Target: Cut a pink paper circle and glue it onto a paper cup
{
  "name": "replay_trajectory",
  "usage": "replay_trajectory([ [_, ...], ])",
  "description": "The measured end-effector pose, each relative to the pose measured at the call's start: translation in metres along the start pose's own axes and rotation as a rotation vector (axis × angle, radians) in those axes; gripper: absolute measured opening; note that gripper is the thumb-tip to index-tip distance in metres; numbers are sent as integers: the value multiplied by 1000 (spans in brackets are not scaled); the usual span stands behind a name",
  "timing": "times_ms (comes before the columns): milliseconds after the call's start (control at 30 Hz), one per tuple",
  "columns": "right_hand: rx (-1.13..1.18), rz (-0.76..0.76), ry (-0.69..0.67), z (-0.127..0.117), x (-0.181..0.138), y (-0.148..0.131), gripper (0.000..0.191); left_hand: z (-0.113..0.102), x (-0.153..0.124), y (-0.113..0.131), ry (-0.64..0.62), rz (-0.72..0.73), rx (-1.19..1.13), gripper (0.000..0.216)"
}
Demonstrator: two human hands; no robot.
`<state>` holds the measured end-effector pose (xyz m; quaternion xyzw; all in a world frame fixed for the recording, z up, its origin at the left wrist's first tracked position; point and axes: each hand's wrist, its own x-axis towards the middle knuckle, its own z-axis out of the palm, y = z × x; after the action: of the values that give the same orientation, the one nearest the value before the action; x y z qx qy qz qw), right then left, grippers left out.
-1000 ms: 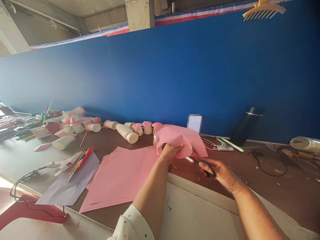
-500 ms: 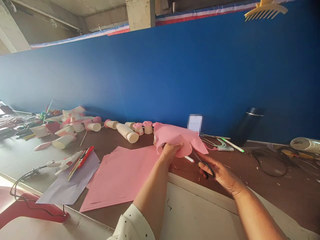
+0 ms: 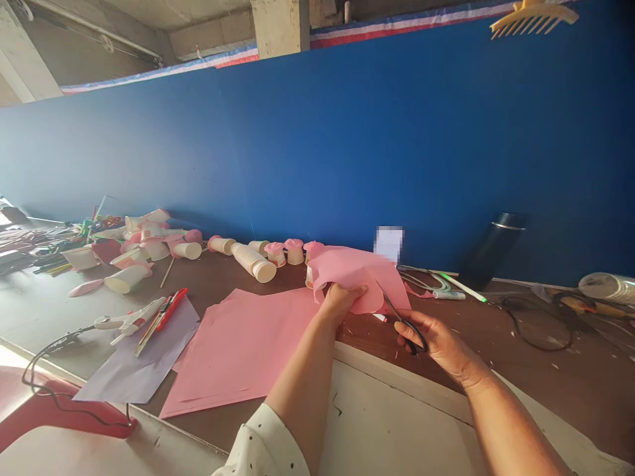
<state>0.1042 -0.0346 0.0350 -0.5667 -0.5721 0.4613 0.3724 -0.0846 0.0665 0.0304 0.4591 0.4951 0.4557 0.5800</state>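
A pink paper sheet (image 3: 364, 268) is held up over the table, with a curved cut in its lower right part. My left hand (image 3: 342, 299) is closed on its lower edge, thumb on top. My right hand (image 3: 429, 336) grips black-handled scissors (image 3: 414, 336) by the finger loops. Their blades lie at the cut, across the paper just right of my left thumb. A stack of pink paper (image 3: 243, 350) lies on the table to the left of my left forearm.
Paper cups (image 3: 253, 261), some with pink tops, line the back and left. A red utility knife (image 3: 166, 314) and a glue gun (image 3: 131, 320) lie on pale paper (image 3: 143, 370). A dark bottle (image 3: 491, 251) and markers (image 3: 464, 287) are at right.
The scissor blades have come further into view over the pink sheet. The sheet's right corner has shifted slightly, while both hands stay nearly in place.
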Motion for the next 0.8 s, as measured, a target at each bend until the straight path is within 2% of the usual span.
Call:
replay_trajectory([
  [133,-39,-17,12,-2,2,3,53,1,2,-2,-66,45,23,45],
  [300,-47,-24,-5,-3,3,8,45,1,1,-2,-52,4,55,45],
  [433,-48,-47,-16,-3,2,7,40,0,3,-5,-78,26,64,47],
  [633,-109,-69,2,-4,3,8,42,-2,8,-10,-79,19,148,38],
  [800,-144,-85,21,-5,4,10,41,-2,6,-7,-104,24,104,30],
])
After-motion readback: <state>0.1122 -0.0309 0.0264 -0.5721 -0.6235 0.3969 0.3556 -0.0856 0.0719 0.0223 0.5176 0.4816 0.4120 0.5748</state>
